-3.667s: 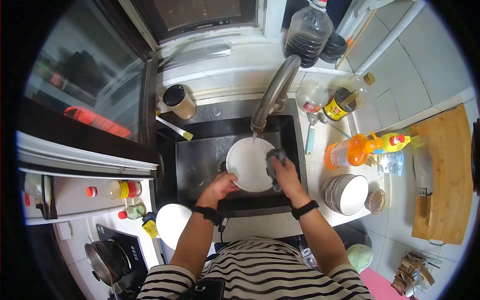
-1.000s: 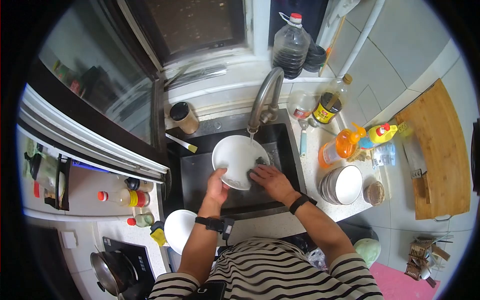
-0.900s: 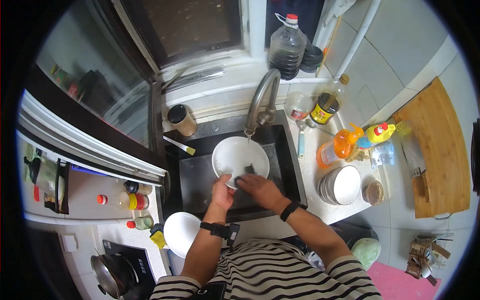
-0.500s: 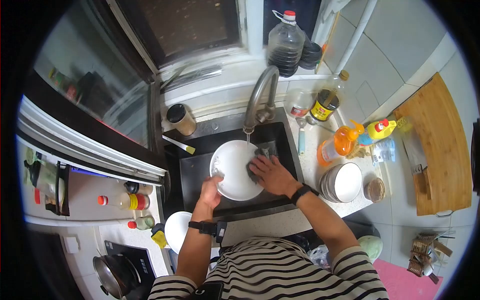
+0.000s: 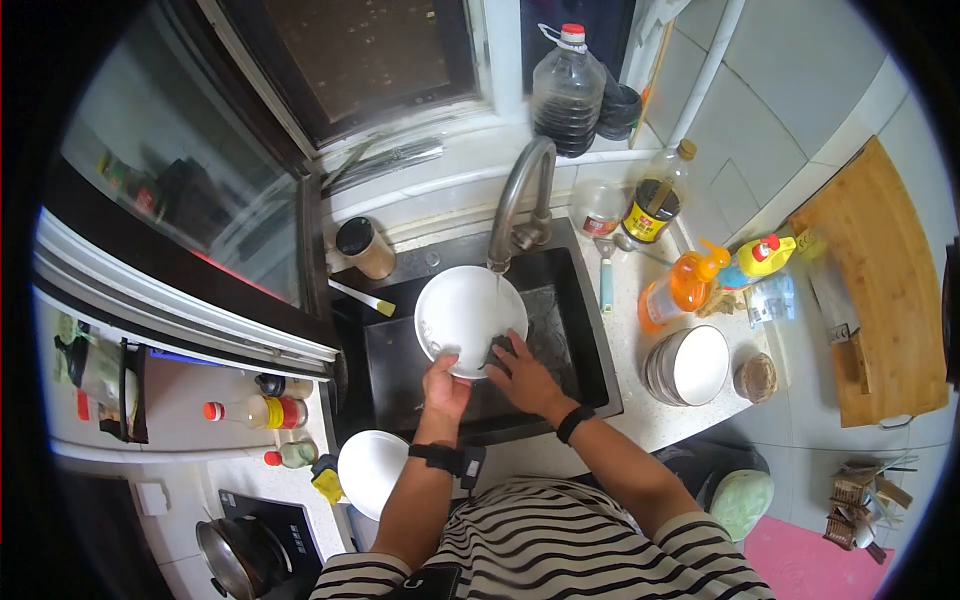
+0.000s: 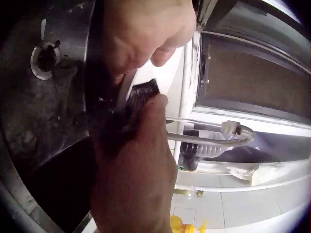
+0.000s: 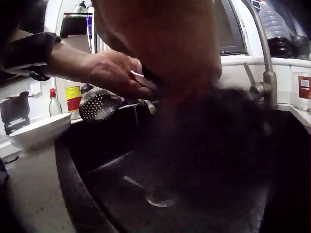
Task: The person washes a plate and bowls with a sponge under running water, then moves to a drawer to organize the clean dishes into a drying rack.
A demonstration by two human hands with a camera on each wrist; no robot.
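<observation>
A white plate point(image 5: 465, 312) is held tilted over the black sink point(image 5: 585, 340), under a thin stream from the faucet point(image 5: 515, 200). My left hand point(image 5: 443, 362) grips its lower rim, thumb on the face. My right hand point(image 5: 503, 352) holds a dark cloth point(image 5: 497, 350) against the plate's lower right edge, close beside the left hand. In the left wrist view the left hand point(image 6: 141, 39) clasps the plate's rim point(image 6: 125, 92), and the right hand point(image 6: 136, 165) pinches the cloth point(image 6: 143, 92) onto it. The right wrist view is mostly filled by the right hand point(image 7: 165, 43), with the left hand point(image 7: 112, 70) behind.
Another white plate point(image 5: 370, 470) lies on the counter left of the sink. Stacked bowls point(image 5: 688, 365), an orange bottle point(image 5: 680, 290) and a yellow bottle point(image 5: 755, 260) stand to the right, before a wooden board point(image 5: 880, 290). A pan point(image 5: 230, 555) sits at lower left.
My right hand has slid the cloth from the plate's right side down to its lower edge, beside the left hand. The plate has shifted a little up and away.
</observation>
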